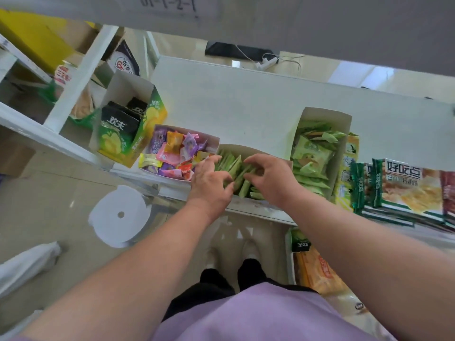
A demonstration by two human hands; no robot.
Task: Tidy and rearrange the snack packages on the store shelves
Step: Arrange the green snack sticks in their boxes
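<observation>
Several thin green snack packets (237,169) stand on edge in a low cardboard box (236,148) at the front of the white shelf (234,99). My left hand (210,185) and my right hand (269,177) both reach into this box, fingers curled and touching the green packets from either side. Whether either hand grips a packet firmly is unclear. Left of it sits a box of mixed colourful candy packets (176,151). To the right stands a box of pale green pouches (312,156).
A green and yellow box of black-topped packs (123,129) sits at the shelf's left. Biscuit packages (406,185) lie at the far right. A white round stool (119,215) stands on the floor to the left. An upper shelf edge (246,20) hangs overhead. A lower shelf holds orange packs (317,271).
</observation>
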